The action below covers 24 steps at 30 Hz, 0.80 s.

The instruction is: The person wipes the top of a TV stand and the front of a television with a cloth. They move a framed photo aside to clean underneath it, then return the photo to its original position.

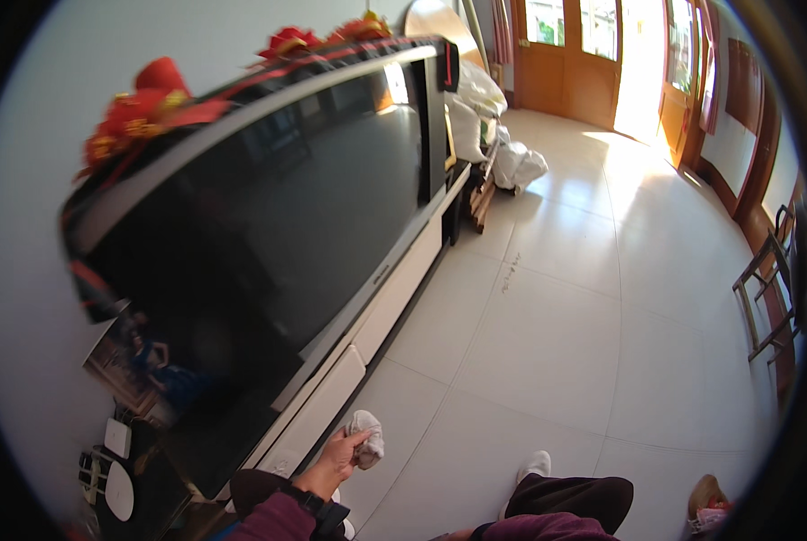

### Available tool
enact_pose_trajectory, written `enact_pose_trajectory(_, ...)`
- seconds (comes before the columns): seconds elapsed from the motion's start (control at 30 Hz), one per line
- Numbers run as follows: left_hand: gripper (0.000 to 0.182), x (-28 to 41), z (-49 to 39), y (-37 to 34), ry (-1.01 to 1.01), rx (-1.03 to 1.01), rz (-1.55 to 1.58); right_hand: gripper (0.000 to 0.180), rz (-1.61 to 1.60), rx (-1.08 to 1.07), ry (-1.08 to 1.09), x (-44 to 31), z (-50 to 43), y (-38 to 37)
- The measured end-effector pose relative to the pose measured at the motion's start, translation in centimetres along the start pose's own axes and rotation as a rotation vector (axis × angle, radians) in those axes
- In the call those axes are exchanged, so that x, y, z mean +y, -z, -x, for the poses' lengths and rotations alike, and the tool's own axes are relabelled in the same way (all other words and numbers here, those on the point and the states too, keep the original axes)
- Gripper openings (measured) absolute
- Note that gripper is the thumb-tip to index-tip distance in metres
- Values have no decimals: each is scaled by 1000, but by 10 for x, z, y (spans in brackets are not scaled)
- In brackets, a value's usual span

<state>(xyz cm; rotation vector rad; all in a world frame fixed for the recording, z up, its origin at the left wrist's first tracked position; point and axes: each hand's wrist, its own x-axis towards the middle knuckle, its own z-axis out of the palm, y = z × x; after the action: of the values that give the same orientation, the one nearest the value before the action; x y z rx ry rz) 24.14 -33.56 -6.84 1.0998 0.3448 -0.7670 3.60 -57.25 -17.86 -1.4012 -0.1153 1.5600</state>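
Observation:
My left hand grips a crumpled, greyish-white cloth in front of the low cabinet's white drawer fronts. A dark watch strap circles that wrist. Above the cabinet stands a large flat television, its dark screen reflecting the room. A black cover with red trim drapes over its top edge. Of my right hand, only a sliver shows at the bottom edge, beside a purple sleeve; its fingers are hidden.
Red artificial flowers top the television. A white router and a white rounded device sit on the dark cabinet end. White bags lie beyond the television. A chair stands right, near a shoe. Wooden doors stand at the back.

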Motion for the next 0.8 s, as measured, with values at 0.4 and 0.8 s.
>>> enact_pose_trajectory(0.4,29,39,-27,-63,37,-40,-92,53,4,-232,3,23,22,53)
enact_pose_trajectory(0.8,30,16,-12,-78,-187,-89,33,55,362,-264,-15,17,-12,100)
